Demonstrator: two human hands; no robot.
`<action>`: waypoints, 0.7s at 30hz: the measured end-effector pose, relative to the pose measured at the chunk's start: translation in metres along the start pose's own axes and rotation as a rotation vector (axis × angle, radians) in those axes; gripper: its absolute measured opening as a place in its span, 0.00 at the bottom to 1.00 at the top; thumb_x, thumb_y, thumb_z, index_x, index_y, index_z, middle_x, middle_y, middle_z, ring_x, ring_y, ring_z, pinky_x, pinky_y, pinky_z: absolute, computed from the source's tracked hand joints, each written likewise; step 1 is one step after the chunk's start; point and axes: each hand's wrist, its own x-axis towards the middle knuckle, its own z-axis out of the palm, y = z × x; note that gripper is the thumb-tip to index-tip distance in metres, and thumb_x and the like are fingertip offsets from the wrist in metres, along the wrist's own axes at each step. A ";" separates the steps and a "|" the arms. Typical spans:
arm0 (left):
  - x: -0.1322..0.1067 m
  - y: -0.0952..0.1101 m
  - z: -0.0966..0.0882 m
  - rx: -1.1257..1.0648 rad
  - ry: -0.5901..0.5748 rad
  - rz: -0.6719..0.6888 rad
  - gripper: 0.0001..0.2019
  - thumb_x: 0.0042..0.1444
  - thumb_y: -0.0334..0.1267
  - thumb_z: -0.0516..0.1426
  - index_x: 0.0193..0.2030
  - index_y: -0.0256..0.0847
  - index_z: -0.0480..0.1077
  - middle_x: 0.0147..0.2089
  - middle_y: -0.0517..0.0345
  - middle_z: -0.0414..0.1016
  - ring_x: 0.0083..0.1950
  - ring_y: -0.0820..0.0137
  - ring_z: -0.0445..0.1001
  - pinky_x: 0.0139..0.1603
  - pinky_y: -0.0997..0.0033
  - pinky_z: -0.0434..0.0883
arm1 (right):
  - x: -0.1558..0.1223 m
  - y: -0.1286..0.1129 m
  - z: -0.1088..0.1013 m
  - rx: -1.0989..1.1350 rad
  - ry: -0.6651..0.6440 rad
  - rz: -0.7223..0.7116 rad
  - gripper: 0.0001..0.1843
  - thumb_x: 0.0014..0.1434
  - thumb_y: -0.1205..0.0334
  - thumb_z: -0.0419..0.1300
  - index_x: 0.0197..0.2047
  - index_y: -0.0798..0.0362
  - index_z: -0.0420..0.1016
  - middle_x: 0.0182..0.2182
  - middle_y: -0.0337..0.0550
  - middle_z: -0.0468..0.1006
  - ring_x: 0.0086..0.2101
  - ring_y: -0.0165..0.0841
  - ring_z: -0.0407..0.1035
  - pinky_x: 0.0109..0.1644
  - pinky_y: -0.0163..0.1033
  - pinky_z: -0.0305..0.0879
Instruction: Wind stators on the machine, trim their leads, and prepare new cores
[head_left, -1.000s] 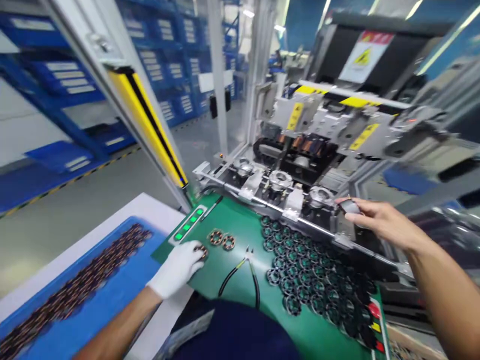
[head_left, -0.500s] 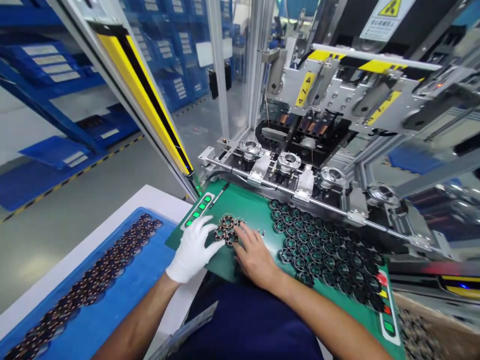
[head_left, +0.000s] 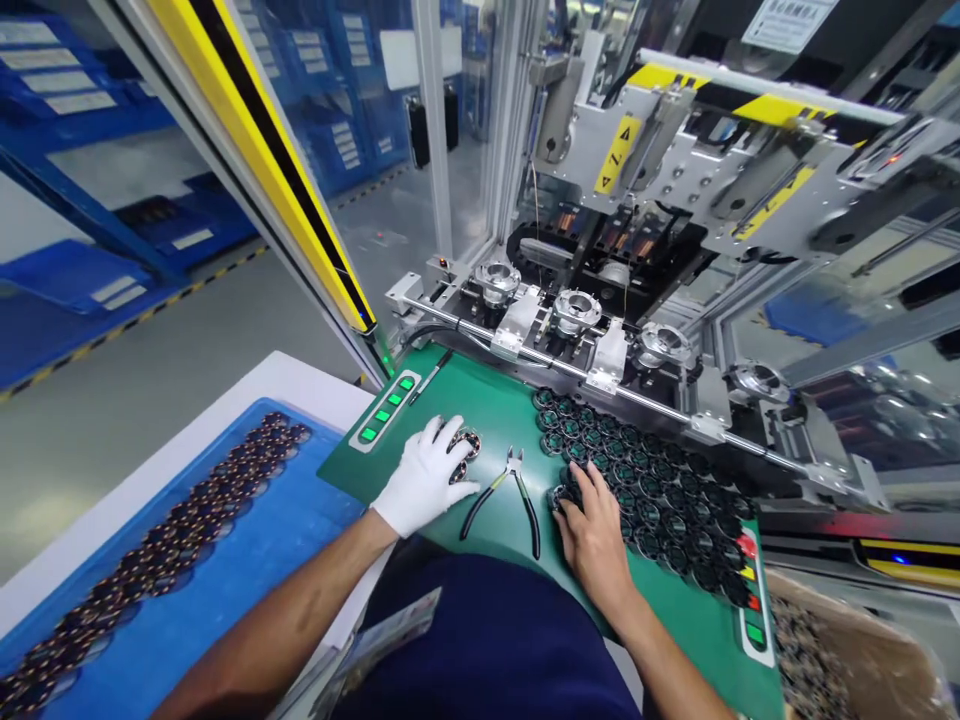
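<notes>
My left hand [head_left: 427,478], in a white glove, lies over a small cluster of copper-wound rings [head_left: 466,446] on the green mat [head_left: 495,410], its fingers curled around them. My bare right hand [head_left: 592,525] rests on the near edge of a dense field of dark green-centred rings [head_left: 652,490], fingertips on one ring at the field's left corner. Black-handled cutters [head_left: 504,490] lie on the mat between the two hands.
A machine stands behind the mat with a row of round metal fixtures [head_left: 576,312]. A yellow light-curtain post [head_left: 262,160] rises at left. A blue tray [head_left: 225,560] with rows of wound rings sits at left. Button strips [head_left: 386,410] flank the mat; a box of parts [head_left: 825,660] is at right.
My right hand came back from the machine's right fixture to the wound rings, then moved right onto the dark ring field. My left hand stayed on the wound rings. The cutters are uncovered again.
</notes>
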 end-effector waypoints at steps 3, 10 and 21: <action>-0.008 0.005 0.002 0.001 0.024 -0.038 0.22 0.54 0.51 0.62 0.51 0.41 0.72 0.66 0.39 0.65 0.64 0.40 0.62 0.51 0.46 0.71 | 0.008 -0.010 -0.012 0.389 -0.033 0.195 0.10 0.64 0.59 0.59 0.40 0.54 0.80 0.61 0.57 0.68 0.62 0.50 0.61 0.62 0.59 0.63; -0.034 0.002 0.005 -0.077 0.301 -0.104 0.33 0.54 0.58 0.60 0.61 0.40 0.65 0.66 0.40 0.66 0.66 0.44 0.62 0.61 0.43 0.66 | 0.088 -0.034 -0.037 0.987 -0.356 0.361 0.25 0.62 0.41 0.57 0.39 0.54 0.83 0.35 0.53 0.83 0.32 0.39 0.77 0.33 0.44 0.76; -0.053 -0.012 0.050 -0.152 0.674 -0.353 0.23 0.64 0.48 0.51 0.62 0.40 0.62 0.54 0.43 0.78 0.53 0.59 0.79 0.50 0.60 0.78 | 0.361 -0.018 -0.003 0.450 -0.014 -0.161 0.13 0.62 0.54 0.62 0.42 0.56 0.77 0.56 0.53 0.71 0.56 0.44 0.65 0.63 0.57 0.59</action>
